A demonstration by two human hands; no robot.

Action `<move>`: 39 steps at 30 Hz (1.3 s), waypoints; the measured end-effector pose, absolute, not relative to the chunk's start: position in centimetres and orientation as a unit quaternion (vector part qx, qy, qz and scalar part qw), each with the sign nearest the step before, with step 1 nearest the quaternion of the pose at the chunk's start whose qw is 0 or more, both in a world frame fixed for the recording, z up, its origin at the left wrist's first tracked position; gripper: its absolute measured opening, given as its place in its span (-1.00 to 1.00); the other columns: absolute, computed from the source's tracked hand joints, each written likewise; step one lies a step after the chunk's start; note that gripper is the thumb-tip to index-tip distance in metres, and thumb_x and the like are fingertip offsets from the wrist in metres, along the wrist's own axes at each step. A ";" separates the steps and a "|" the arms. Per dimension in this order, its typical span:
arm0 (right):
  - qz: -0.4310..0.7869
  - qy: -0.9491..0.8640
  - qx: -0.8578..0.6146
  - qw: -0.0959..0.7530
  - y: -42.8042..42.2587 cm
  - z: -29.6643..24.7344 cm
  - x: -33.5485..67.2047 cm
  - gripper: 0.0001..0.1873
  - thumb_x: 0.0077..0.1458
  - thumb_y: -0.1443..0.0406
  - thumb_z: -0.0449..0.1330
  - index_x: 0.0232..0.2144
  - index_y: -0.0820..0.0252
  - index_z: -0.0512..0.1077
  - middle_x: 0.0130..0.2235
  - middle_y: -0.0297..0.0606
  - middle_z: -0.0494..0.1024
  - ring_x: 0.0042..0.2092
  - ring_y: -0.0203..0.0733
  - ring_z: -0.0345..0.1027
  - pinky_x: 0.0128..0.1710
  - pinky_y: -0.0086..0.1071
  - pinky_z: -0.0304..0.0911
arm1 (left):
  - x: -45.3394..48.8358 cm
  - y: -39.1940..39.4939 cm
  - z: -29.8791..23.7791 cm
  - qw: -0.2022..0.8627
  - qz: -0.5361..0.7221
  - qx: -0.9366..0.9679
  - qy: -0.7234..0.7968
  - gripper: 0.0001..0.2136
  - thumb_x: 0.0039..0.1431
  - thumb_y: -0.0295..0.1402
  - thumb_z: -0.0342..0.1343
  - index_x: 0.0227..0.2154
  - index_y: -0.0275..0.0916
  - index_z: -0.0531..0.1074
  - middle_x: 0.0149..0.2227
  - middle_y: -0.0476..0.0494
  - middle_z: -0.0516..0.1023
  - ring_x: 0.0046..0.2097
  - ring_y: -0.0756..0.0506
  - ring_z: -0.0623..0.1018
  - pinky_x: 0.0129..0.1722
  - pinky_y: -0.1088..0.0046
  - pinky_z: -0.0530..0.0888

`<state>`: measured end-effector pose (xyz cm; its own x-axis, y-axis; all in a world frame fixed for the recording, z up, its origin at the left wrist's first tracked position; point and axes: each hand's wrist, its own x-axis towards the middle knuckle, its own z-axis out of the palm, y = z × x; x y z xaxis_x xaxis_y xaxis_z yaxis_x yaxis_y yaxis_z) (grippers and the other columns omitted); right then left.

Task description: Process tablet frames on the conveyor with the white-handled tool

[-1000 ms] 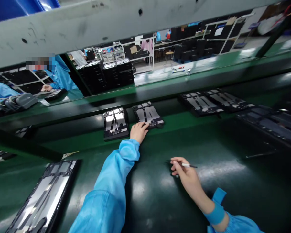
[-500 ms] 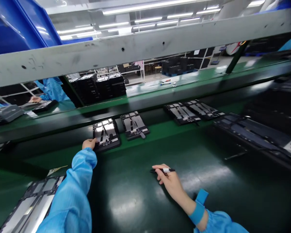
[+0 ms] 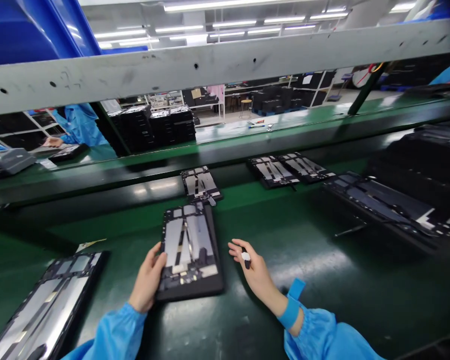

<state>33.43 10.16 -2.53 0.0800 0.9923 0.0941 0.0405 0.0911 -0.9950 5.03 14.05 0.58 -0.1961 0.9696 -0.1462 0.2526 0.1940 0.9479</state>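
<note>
My left hand grips the left edge of an open tablet chassis, a black frame with silver plates, lying on the dark green bench in front of me. My right hand hovers just right of the chassis, fingers curled round a black marker pen with a white band. Both arms wear blue sleeves; a blue strap circles my right wrist. A second chassis lies beyond on the green belt.
Another chassis lies at the near left. Two more chassis sit on the belt to the right, and long dark trays fill the far right. A grey beam crosses overhead. A person in blue works across the line beside stacked black trays.
My left hand has pulled one chassis off the belt toward me onto the bench. My right hand has turned the pen and moved closer to the chassis.
</note>
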 end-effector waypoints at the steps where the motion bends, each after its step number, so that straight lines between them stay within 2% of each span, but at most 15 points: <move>1: 0.440 -0.514 -0.507 0.534 10.3 -2.7 33.5 -0.59 0.23 0.06 0.08 0.03 0.13 0.33 0.05 -0.02 0.54 0.01 -0.03 0.50 0.02 -0.10 0.39 | 5.9 13.0 0.1 0.437 0.407 0.499 0.628 -0.42 0.14 -0.08 0.13 0.17 -0.27 0.27 -0.14 -0.21 0.55 -0.21 -0.16 0.58 -0.21 0.31 0.53; 5: 0.428 -0.513 -0.524 0.528 10.7 -2.7 34.5 -0.58 0.19 0.09 0.13 0.03 0.14 0.32 0.06 0.02 0.53 0.08 0.01 0.44 0.12 -0.05 0.30 | 7.7 11.5 0.4 0.410 0.318 0.637 0.570 -0.43 0.16 -0.08 0.04 0.18 -0.25 0.27 0.03 -0.26 0.46 -0.08 -0.18 0.54 -0.06 0.24 0.49; 8: 0.452 -0.517 -0.521 0.506 9.8 -2.1 35.4 -0.49 0.11 0.12 0.23 0.08 0.11 0.30 0.11 0.01 0.49 0.12 0.02 0.40 0.15 -0.05 0.28 | 6.7 10.8 1.6 0.343 0.258 0.695 0.577 -0.47 0.18 -0.10 0.01 0.16 -0.24 0.31 0.05 -0.26 0.41 -0.10 -0.16 0.51 -0.08 0.25 0.49; 10: 0.470 -0.553 -0.517 0.454 8.3 -1.4 36.0 -0.31 0.00 0.17 0.33 0.16 0.07 0.23 0.18 -0.03 0.41 0.19 0.04 0.32 0.19 -0.03 0.21 | 5.7 9.6 2.1 0.337 0.217 0.716 0.571 -0.47 0.17 -0.11 0.04 0.17 -0.21 0.29 -0.02 -0.22 0.43 -0.18 -0.12 0.51 -0.15 0.30 0.51; 12: 0.474 -0.602 -0.528 0.367 6.4 -0.9 36.6 -0.05 -0.17 0.24 0.45 0.24 0.02 0.15 0.23 -0.06 0.35 0.26 0.09 0.19 0.25 0.00 0.09 | 5.1 7.8 2.0 0.352 0.184 0.739 0.545 -0.44 0.13 -0.17 0.12 0.20 -0.13 0.25 -0.05 -0.16 0.44 -0.23 -0.09 0.51 -0.23 0.38 0.53; 14: 0.476 -0.622 -0.540 0.309 4.9 -0.5 37.1 0.06 -0.21 0.28 0.46 0.30 0.01 0.06 0.26 -0.06 0.30 0.29 0.11 0.13 0.26 0.01 0.06 | 5.2 5.9 1.3 0.351 0.174 0.756 0.524 -0.43 0.13 -0.25 0.14 0.23 -0.06 0.21 -0.03 -0.13 0.44 -0.24 -0.06 0.52 -0.31 0.47 0.52; 17: 0.464 -0.624 -0.547 0.308 4.3 -0.3 38.0 -0.10 -0.08 0.27 0.37 0.27 0.06 0.10 0.26 -0.06 0.29 0.28 0.08 0.14 0.25 -0.01 0.11 | 6.5 4.0 0.0 0.295 0.200 0.777 0.519 -0.48 0.24 -0.29 0.06 0.25 -0.03 0.15 0.01 -0.13 0.45 -0.26 -0.03 0.53 -0.36 0.51 0.52; 20: 0.436 -0.633 -0.553 0.321 4.9 -0.2 39.0 -0.31 0.00 0.24 0.31 0.17 0.08 0.21 0.22 -0.09 0.36 0.23 0.09 0.24 0.18 -0.02 0.22 | 7.5 3.6 -0.4 0.203 0.228 0.809 0.502 -0.52 0.31 -0.23 0.03 0.25 -0.10 0.15 0.04 -0.18 0.46 -0.27 -0.05 0.54 -0.29 0.41 0.55; 24: 0.372 -0.662 -0.559 0.333 5.0 0.4 38.9 -0.35 0.02 0.21 0.32 0.15 0.05 0.25 0.16 -0.12 0.44 0.17 0.10 0.33 0.10 -0.04 0.34 | 7.7 4.2 1.4 0.127 0.226 0.830 0.494 -0.60 0.28 -0.12 0.07 0.11 -0.16 0.32 -0.05 -0.19 0.50 -0.11 -0.16 0.53 -0.16 0.29 0.53; 26: 0.325 -0.679 -0.555 0.354 4.8 0.9 37.7 -0.39 0.05 0.21 0.30 0.15 0.03 0.27 0.13 -0.14 0.46 0.13 0.08 0.37 0.07 -0.07 0.36 | 8.2 4.7 2.5 0.142 0.230 0.827 0.493 -0.64 0.28 -0.11 0.07 0.04 -0.16 0.38 -0.13 -0.15 0.51 -0.15 -0.13 0.53 -0.21 0.36 0.51; 29: 0.289 -0.721 -0.503 0.378 4.9 1.8 35.0 -0.58 0.15 0.28 0.22 0.07 0.04 0.34 0.05 -0.17 0.52 0.06 0.00 0.43 0.07 -0.11 0.36 | 9.8 5.5 3.4 0.209 0.238 0.819 0.479 -0.71 0.29 -0.17 0.08 -0.01 -0.16 0.41 -0.30 -0.04 0.51 -0.37 -0.02 0.50 -0.35 0.50 0.46; 32: 0.298 -0.764 -0.427 0.380 5.4 2.3 32.4 -0.73 0.21 0.35 0.15 -0.03 0.07 0.40 -0.08 -0.20 0.59 -0.04 -0.07 0.49 0.11 -0.09 0.31 | 11.1 6.0 3.3 0.269 0.245 0.805 0.469 -0.86 0.29 -0.29 0.07 -0.21 -0.16 0.49 -0.45 0.05 0.48 -0.50 0.04 0.42 -0.43 0.55 0.38; 34: 0.306 -0.779 -0.400 0.375 5.7 2.4 31.2 -0.76 0.22 0.39 0.12 -0.07 0.08 0.40 -0.15 -0.22 0.62 -0.11 -0.10 0.51 0.15 -0.04 0.25 | 11.2 6.0 3.1 0.297 0.253 0.794 0.466 -0.87 0.29 -0.34 0.06 -0.31 -0.18 0.50 -0.46 0.05 0.49 -0.50 0.04 0.41 -0.44 0.56 0.36; 39: 0.302 -0.790 -0.398 0.357 5.7 2.2 30.0 -0.76 0.19 0.46 0.12 -0.14 0.08 0.39 -0.22 -0.28 0.62 -0.23 -0.15 0.53 0.26 0.20 -0.07 | 10.3 5.1 2.3 0.344 0.285 0.766 0.462 -0.84 0.30 -0.35 0.04 -0.29 -0.16 0.53 -0.37 0.00 0.57 -0.47 0.03 0.45 -0.40 0.55 0.41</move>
